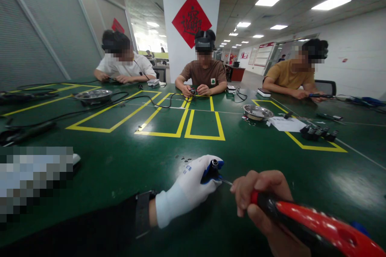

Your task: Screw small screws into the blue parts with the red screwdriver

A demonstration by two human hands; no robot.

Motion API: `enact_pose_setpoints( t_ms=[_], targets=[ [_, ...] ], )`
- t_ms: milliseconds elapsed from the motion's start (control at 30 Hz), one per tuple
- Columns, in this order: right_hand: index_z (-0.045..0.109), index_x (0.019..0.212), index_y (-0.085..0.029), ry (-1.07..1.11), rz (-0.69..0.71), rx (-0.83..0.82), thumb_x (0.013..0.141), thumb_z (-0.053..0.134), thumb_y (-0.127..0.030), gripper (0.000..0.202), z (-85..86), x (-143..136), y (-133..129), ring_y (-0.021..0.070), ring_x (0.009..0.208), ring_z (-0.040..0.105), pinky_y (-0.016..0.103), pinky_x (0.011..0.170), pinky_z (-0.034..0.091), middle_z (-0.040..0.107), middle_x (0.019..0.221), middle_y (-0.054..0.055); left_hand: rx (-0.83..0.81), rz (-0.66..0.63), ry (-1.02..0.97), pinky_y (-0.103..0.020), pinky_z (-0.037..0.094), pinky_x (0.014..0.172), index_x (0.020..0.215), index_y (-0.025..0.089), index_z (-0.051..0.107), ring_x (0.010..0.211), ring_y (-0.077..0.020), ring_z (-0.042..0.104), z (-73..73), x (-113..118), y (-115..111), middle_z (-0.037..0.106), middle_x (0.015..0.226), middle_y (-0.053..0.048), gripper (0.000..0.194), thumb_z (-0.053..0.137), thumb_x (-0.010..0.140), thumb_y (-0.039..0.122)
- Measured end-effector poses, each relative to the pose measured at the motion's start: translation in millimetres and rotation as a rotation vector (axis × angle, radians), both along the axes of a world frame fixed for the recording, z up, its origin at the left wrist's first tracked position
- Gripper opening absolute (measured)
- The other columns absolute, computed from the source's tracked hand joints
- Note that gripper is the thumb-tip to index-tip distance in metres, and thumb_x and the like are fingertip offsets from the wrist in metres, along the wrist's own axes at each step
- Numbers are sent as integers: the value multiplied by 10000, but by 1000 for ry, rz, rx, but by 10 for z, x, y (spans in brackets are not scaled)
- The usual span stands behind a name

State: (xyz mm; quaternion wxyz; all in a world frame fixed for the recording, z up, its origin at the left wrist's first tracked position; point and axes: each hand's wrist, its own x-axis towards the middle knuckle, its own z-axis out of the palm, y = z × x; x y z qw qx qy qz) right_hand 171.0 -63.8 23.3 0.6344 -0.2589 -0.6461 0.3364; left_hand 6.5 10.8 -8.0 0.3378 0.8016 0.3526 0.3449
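Note:
My left hand (193,180), in a white glove with blue fingers, is closed around a small dark part with a round metal end (214,164) facing up. Most of that part is hidden by the glove. My right hand (265,188) is bare and wrapped around a red and black electric screwdriver (316,223). Its thin shaft (226,182) points left and its tip meets the part at the gloved fingers; the exact contact is hidden. A few tiny dark pieces (184,159) lie on the table just beyond my left hand.
On the green table (126,156), a metal bowl (257,112), a paper sheet (286,123) and several black fittings (319,132) sit at right. Another bowl (93,96) and dark cables (63,116) lie left. A pixelated object (36,180) is near left. Three co-workers sit opposite.

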Motion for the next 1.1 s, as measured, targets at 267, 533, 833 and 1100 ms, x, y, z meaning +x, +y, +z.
enact_pose_setpoints(
  t_ms=[267,533,833,1100],
  targets=[
    [603,1044,-256,-490,-179,238,800,641,-222,249,80,199,-14,203,878,632,336,741,527,625,985,62,18,-12,-2,-356,452,961,1162,206,557,1051,-208,577,-15,-5,14,626,1134,-54,413,620,756,158],
    [558,1121,-299,-405,-89,258,830,617,-264,299,24,203,62,192,749,658,353,667,534,690,870,33,13,-19,0,-354,445,976,1181,205,549,1067,-206,575,-21,-8,22,621,1156,-55,425,622,763,173],
    [579,1067,-287,-373,-138,205,839,588,-268,229,60,188,50,195,724,641,354,627,540,675,836,40,1,-14,17,-368,457,954,1191,211,547,1053,-217,577,14,-17,2,623,1141,-61,417,620,781,212],
    [569,1057,-280,-345,-168,213,873,563,-300,185,46,166,49,190,734,624,346,629,523,668,836,36,-11,-10,11,-380,446,965,1198,213,542,1057,-221,572,7,-13,-9,617,1150,-67,422,625,785,233]
  ],
)
